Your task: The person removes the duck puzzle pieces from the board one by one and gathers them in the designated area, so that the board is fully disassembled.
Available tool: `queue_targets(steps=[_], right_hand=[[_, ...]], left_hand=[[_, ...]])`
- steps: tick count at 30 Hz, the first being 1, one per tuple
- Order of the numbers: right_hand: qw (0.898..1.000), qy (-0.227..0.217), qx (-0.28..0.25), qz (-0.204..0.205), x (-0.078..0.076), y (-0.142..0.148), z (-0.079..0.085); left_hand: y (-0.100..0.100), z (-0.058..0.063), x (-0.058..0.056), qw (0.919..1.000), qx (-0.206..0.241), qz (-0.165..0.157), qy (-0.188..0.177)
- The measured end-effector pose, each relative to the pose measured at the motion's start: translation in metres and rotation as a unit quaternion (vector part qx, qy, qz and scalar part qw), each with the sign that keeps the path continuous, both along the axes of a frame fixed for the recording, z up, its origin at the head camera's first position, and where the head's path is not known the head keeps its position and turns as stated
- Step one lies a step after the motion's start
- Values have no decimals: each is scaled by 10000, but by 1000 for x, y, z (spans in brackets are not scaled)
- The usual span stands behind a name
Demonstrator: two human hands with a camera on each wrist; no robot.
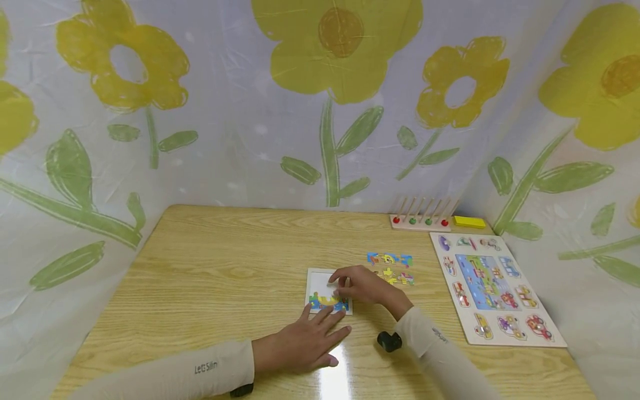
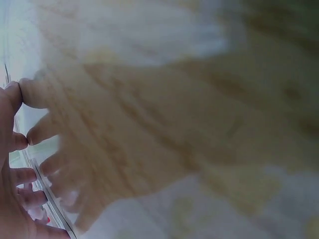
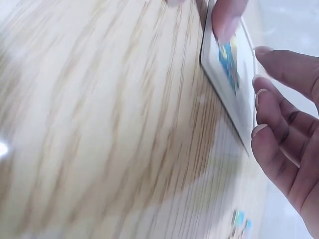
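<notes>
A small white-framed jigsaw board [image 1: 309,278] lies on the wooden table, with joined yellow, green and blue pieces [image 1: 327,300] along its near part. My left hand [image 1: 305,344] lies palm down with spread fingers, fingertips at the board's near edge. Over the board's right side is my right hand [image 1: 367,283], its fingers bent and its thumb apart from them. In the right wrist view, no piece shows between the right hand's thumb and fingers [image 3: 271,144]. The left wrist view shows the left hand [image 2: 20,184] along the frame's edge, with its reflection on the tabletop.
Loose jigsaw pieces [image 1: 390,259] lie just beyond the right hand. A large vehicle puzzle board [image 1: 450,300] lies at the right. A peg stand [image 1: 420,222] with red and green beads and a yellow block [image 1: 469,222] stand at the back right. A flowered curtain [image 1: 240,139] surrounds the table.
</notes>
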State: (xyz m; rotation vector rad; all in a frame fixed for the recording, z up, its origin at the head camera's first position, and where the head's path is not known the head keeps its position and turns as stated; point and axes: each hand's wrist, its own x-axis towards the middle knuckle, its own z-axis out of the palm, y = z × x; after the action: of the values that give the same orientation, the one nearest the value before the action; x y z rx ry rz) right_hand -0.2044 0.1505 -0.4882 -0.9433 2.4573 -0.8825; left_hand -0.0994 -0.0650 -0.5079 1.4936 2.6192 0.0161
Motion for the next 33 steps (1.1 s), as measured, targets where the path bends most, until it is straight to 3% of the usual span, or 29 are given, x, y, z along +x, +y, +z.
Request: queue_targets(steps=[15, 26, 33], right_hand=[[9985, -134, 422, 331, -3, -25, 1], [9960, -227, 782, 369, -2, -32, 7], [9965, -299, 705, 330, -2, -33, 5]], left_hand=[[-2, -2, -1, 9998, -30, -134, 162], [-1, -2, -1, 9996, -22, -98, 271], [-1, -2, -1, 9996, -45, -106, 271]])
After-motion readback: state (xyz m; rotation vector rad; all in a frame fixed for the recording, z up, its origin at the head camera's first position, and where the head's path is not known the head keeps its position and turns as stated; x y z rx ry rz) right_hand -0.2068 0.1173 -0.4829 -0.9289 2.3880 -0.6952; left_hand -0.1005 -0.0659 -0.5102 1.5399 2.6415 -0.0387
